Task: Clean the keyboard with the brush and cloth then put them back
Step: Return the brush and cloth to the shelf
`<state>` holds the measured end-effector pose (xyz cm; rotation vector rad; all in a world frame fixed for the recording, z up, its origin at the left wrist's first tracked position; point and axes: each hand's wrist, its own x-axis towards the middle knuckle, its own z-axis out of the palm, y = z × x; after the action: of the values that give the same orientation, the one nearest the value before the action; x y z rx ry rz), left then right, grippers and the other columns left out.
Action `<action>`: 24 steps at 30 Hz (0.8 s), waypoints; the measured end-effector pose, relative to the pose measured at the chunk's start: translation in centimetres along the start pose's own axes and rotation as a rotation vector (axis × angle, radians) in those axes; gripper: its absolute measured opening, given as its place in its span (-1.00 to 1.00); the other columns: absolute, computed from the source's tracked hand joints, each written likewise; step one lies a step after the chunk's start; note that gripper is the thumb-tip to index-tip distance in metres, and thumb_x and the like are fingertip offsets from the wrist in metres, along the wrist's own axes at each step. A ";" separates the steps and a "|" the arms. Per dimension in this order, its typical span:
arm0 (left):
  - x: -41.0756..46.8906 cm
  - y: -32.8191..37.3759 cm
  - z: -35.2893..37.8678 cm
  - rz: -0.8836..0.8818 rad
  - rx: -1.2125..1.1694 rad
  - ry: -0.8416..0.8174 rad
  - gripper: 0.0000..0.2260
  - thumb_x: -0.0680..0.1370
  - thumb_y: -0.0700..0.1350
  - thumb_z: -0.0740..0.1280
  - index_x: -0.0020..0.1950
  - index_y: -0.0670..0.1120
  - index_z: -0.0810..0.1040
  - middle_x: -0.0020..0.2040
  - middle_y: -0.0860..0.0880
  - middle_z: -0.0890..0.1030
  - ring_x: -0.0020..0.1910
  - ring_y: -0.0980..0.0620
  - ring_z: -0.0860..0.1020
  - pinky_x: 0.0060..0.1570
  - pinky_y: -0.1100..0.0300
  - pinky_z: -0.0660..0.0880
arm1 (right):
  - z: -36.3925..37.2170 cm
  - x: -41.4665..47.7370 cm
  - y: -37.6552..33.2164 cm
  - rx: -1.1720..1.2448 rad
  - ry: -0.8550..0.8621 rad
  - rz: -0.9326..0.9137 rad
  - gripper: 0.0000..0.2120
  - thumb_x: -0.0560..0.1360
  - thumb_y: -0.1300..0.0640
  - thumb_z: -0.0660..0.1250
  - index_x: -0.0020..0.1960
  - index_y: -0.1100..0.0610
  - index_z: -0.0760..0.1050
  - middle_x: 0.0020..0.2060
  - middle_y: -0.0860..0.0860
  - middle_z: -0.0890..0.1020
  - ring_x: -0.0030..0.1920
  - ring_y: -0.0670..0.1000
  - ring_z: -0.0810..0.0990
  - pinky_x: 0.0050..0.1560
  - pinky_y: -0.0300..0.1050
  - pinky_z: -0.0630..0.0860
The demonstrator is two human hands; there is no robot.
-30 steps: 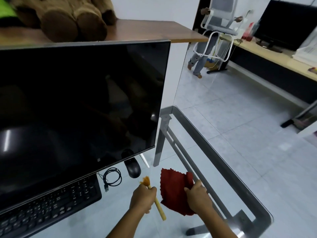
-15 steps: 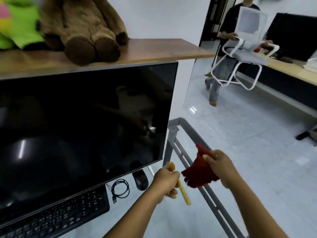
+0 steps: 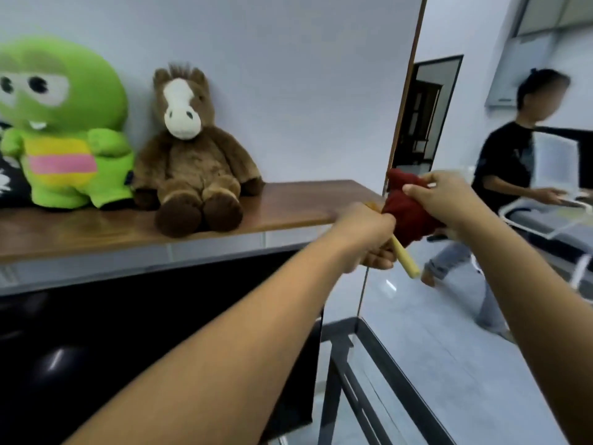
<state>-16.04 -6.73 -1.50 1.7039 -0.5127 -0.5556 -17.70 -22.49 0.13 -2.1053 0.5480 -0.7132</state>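
My left hand [image 3: 369, 237] is closed around a brush with a pale wooden handle [image 3: 405, 261]; the handle end sticks out below my fist and the bristles are mostly hidden. My right hand [image 3: 442, 197] grips a bunched dark red cloth [image 3: 406, 211], which touches my left hand. Both hands are raised at the right end of the wooden shelf [image 3: 288, 203] above the monitor. The keyboard is out of view.
A brown plush horse [image 3: 189, 155] and a green plush toy [image 3: 61, 123] sit on the shelf. The black monitor [image 3: 128, 332] stands below it. The glass desk's metal frame [image 3: 385, 364] is at lower right. A person [image 3: 510, 175] carries a white chair behind.
Both hands rose from the desk to shelf height, carrying the brush and the cloth. The view tilted up, so the keyboard and mouse dropped out of sight. The person behind moved right.
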 end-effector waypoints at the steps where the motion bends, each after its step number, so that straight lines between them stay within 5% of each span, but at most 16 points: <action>1: 0.3 0.9 -1.0 0.015 0.009 0.030 -0.82 0.59 -0.22 0.17 -0.17 -0.25 0.46 -0.45 -0.14 0.50 -0.66 0.07 0.46 -0.58 0.28 0.47 | 0.1 1.0 -1.0 0.010 -0.009 -0.013 -0.82 0.56 0.11 0.33 0.10 0.19 0.47 -0.23 0.10 0.55 -0.34 0.04 0.56 -0.68 -0.35 0.37; 6: 3.4 3.2 -7.4 0.013 0.064 0.190 -0.84 0.59 -0.20 0.19 -0.14 -0.26 0.43 -0.34 -0.20 0.57 -0.57 0.02 0.46 -0.59 0.26 0.43 | 1.8 5.2 -5.0 0.085 -0.062 -0.084 -0.76 0.52 0.10 0.37 0.14 0.16 0.50 -0.10 0.11 0.60 -0.14 0.08 0.61 -0.26 -0.12 0.54; 11: 6.0 3.4 -13.0 -0.051 0.218 0.361 -0.77 0.63 -0.13 0.16 -0.11 -0.26 0.43 -0.48 -0.11 0.49 -0.62 0.05 0.45 -0.56 0.27 0.43 | 4.9 7.7 -8.0 0.170 -0.121 -0.129 -0.88 0.53 0.15 0.36 0.02 0.14 0.47 -0.13 0.09 0.59 -0.06 0.11 0.62 0.00 0.04 0.60; 13: 7.0 2.9 -14.8 -0.090 0.298 0.397 -0.74 0.63 -0.12 0.16 -0.13 -0.27 0.46 -0.56 -0.09 0.50 -0.60 0.03 0.46 -0.35 0.21 0.47 | 6.7 8.5 -8.8 0.185 -0.141 -0.169 -0.92 0.53 0.17 0.35 -0.12 0.10 0.46 -0.18 0.07 0.59 -0.03 0.14 0.64 0.05 0.09 0.60; 15: 8.1 2.3 -16.1 -0.134 0.376 0.426 -0.73 0.63 -0.10 0.16 -0.09 -0.28 0.49 -0.61 -0.07 0.49 -0.62 0.04 0.45 -0.34 0.20 0.45 | 8.7 9.2 -9.5 0.187 -0.162 -0.227 -0.86 0.52 0.16 0.34 -0.19 0.05 0.44 -0.20 0.03 0.58 -0.02 0.13 0.63 0.05 0.10 0.60; 19: 10.0 1.2 -16.7 -0.211 0.551 0.410 -0.68 0.65 -0.11 0.13 -0.08 -0.32 0.52 -0.47 -0.12 0.53 -0.70 0.07 0.42 -0.62 0.32 0.40 | 12.7 11.0 -9.1 0.164 -0.116 -0.325 -0.86 0.52 0.07 0.33 0.03 0.06 0.44 0.00 0.01 0.55 0.01 0.03 0.56 -0.03 -0.09 0.51; 24: 12.2 -0.4 -15.7 -0.351 0.727 0.318 -0.72 0.67 -0.21 0.07 -0.03 -0.34 0.49 -0.36 -0.16 0.57 -0.61 0.04 0.48 -0.46 0.25 0.53 | 16.7 12.2 -2.9 0.008 -0.185 -0.258 -0.79 0.53 0.06 0.33 0.11 0.12 0.47 0.05 0.05 0.56 0.04 0.02 0.50 -0.01 -0.17 0.40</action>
<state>3.25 -2.05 -0.25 2.5530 -0.1823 -0.3437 2.69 -18.70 -2.18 -2.2296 0.1727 -0.6512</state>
